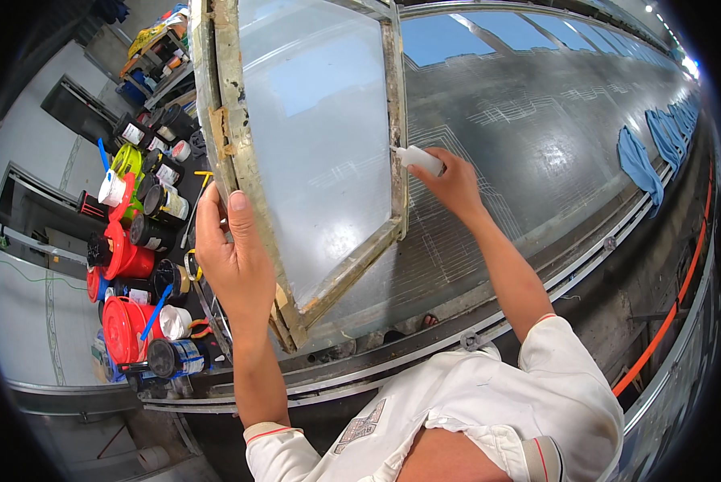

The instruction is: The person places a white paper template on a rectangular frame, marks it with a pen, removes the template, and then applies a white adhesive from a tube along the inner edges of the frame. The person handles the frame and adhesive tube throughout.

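A worn screen-printing frame (230,88) with pale, see-through mesh stands tilted up in front of me. My left hand (236,241) grips its left side bar, thumb on the near face and fingers round the outer edge. In my right hand (450,185) is a small white squeeze bottle (421,160), held sideways. The bottle's narrow nozzle points left and meets or nearly meets the frame's right bar. Whether any liquid comes out cannot be seen.
A long grey printing table (537,145) with pale line marks runs to the far right. Folded blue cloths (639,165) hang along its rail. On the left stand red buckets (123,328), black tubs (167,202) and blue spatulas. An orange hose (667,317) runs along the right.
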A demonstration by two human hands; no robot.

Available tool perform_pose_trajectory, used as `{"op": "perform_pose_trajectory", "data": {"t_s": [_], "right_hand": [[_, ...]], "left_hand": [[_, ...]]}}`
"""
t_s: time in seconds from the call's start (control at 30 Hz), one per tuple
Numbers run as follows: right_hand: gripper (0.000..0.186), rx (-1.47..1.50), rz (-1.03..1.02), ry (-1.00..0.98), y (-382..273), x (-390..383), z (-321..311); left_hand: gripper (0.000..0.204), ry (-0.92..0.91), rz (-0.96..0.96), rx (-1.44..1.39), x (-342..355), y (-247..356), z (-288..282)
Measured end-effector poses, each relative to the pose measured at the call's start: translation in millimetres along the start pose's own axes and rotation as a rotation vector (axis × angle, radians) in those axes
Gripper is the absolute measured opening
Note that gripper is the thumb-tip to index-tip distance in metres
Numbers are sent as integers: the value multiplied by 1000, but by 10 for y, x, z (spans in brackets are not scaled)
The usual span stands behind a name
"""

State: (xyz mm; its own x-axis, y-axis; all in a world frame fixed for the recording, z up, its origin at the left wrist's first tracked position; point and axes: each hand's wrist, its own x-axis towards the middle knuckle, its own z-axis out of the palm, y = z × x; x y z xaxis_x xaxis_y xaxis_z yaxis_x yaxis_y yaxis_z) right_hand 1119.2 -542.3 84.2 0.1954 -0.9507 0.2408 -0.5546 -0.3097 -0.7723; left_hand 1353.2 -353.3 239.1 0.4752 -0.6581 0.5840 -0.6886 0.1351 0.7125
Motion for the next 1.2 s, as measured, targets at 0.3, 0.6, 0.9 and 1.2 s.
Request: {"op": "perform_pose_trajectory", "data": {"t_s": [0.3, 0.6, 0.9, 1.2], "right_hand": [[59, 931, 235, -125, 677, -597, 243], [55, 688, 269, 119, 1439, -1466, 69], [55, 729, 267, 157, 1506, -1520, 119], [53, 697, 233, 136, 1500, -1526, 102]], "left_hand": [[38, 6, -38, -14, -35, -85, -40], [41, 75, -5, 22, -85, -209, -53], [43, 71, -11, 12, -88, -145, -17], [41, 65, 2, 2, -99, -157, -17]]}}
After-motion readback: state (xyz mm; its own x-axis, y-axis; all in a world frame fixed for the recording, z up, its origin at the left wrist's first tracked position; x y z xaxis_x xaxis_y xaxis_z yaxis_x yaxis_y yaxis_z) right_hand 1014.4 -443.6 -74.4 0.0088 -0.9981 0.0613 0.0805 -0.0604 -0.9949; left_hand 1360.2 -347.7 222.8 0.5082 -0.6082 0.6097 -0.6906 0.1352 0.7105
